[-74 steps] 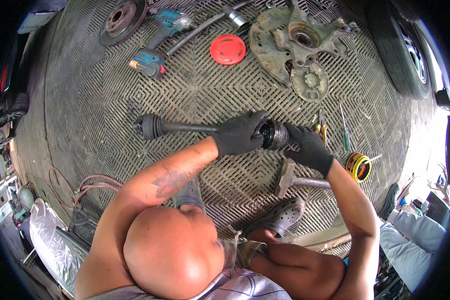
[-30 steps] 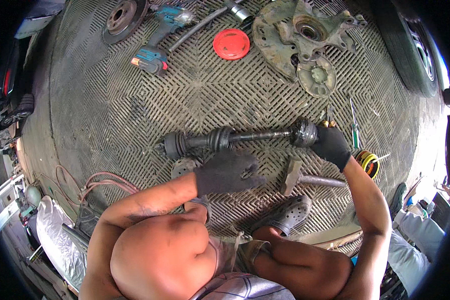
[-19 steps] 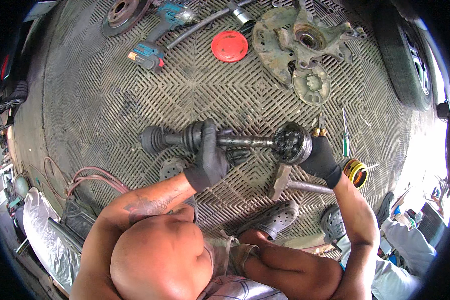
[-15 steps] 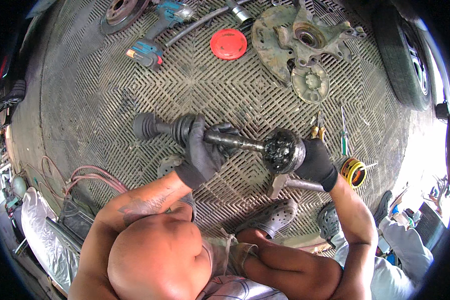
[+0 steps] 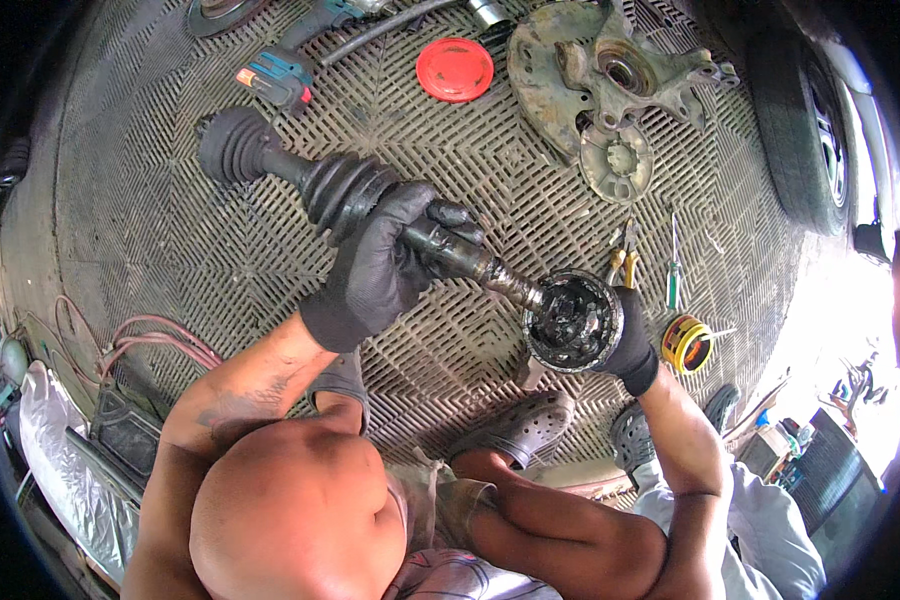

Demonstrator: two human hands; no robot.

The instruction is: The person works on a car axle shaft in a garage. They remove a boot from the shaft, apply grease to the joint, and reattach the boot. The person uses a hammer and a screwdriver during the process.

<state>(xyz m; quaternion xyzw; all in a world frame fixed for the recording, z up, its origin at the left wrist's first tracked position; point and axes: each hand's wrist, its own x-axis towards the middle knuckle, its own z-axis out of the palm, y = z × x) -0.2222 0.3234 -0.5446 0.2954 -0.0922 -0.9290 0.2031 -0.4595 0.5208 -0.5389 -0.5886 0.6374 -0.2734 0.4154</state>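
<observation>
- Drive shaft (image 5: 460,255), slanting from the upper left of the frame to the centre right, is held up in both gloved hands.
- Left hand (image 5: 375,265), centre left: fingers wrapped around the shaft, just beside the middle ribbed boot (image 5: 345,195).
- Right hand (image 5: 635,330), right of centre: set against the far side of the joint cup (image 5: 573,322); its fingers are hidden, so one cannot tell how tightly they close.
- Done, as judged here: the middle boot sits well apart from the cup, and the cup's mouth is open, with dark grease inside.
- Left, as judged here: the cup is uncovered by any boot; whether the inner joint is fully seated cannot be told.
- Outer ribbed boot (image 5: 238,145), upper left: in place near the shaft's other end.
- Pliers (image 5: 625,255) and screwdriver (image 5: 673,275), right of centre: lying on the mat (image 5: 510,190), out of hand.
</observation>
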